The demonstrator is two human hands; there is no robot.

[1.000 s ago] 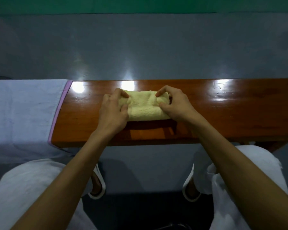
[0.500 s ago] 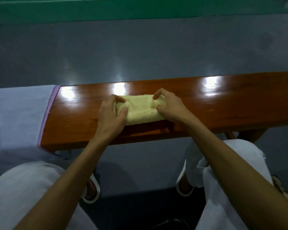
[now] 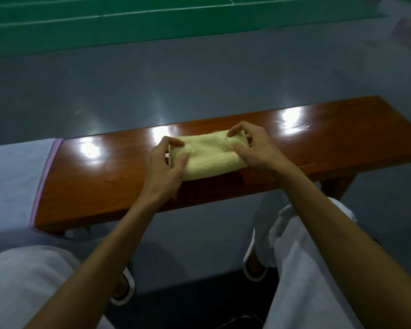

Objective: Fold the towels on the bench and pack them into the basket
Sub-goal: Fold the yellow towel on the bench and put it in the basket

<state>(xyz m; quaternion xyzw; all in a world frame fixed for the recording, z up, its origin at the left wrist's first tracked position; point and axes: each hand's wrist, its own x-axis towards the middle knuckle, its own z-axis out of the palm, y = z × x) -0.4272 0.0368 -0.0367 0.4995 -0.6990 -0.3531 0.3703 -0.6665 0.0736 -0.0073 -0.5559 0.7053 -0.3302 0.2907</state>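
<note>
A small yellow towel [image 3: 207, 155], folded into a thick rectangle, lies on the glossy brown wooden bench [image 3: 100, 181]. My left hand [image 3: 163, 169] grips the towel's left end between thumb and fingers. At the right end my right hand [image 3: 254, 148] pinches the folded edge, index finger on top and thumb at the near side. No basket is in view.
A pale blue cloth with a purple hem [image 3: 14, 176] covers the bench's left end. The bench's right end [image 3: 389, 129] is bare wood. Grey floor and a green court lie beyond. My knees in white trousers and white slippers are below the bench.
The view has tilted up and swung right, showing more floor and court. Both hands stay on the towel's ends; the right hand's fingers have shifted on the right edge.
</note>
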